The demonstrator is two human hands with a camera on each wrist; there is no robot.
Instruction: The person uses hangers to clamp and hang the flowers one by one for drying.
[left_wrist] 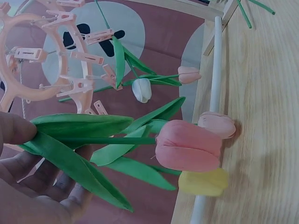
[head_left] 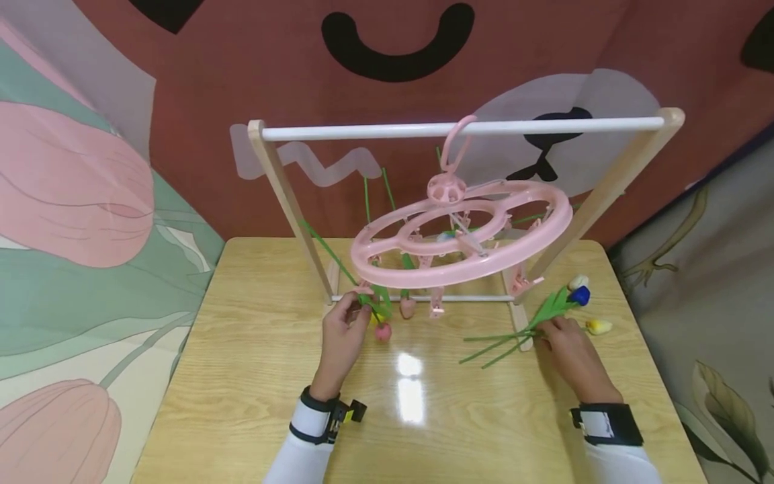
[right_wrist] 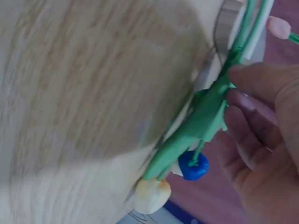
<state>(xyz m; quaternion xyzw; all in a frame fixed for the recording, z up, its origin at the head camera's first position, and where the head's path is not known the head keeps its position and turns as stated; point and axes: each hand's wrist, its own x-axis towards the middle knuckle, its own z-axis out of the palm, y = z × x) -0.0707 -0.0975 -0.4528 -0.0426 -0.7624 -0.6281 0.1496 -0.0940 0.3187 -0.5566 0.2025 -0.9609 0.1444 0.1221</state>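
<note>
My left hand [head_left: 345, 339] pinches a pink artificial tulip [left_wrist: 187, 145] by its leaves and stem, its flower pointing down below the left part of a pink round clip hanger [head_left: 459, 274]. In the left wrist view, a yellow tulip [left_wrist: 204, 182] and a paler pink tulip [left_wrist: 217, 125] hang close behind it. On the right of the table, my right hand [head_left: 568, 353] pinches the green stems of a bunch lying there. The bunch has a blue tulip [head_left: 579, 296], a white tulip [head_left: 578, 281] and a yellow-white tulip [head_left: 598, 327]. Which stems the fingers touch is partly hidden.
The hanger hooks over the white top bar [head_left: 363, 132] of a wooden-legged rack. Its clips [head_left: 437, 302] dangle, several holding tulips upside down. A lower white bar [left_wrist: 216, 65] runs near the table [head_left: 254, 349]. A printed cloth [head_left: 242, 74] hangs behind.
</note>
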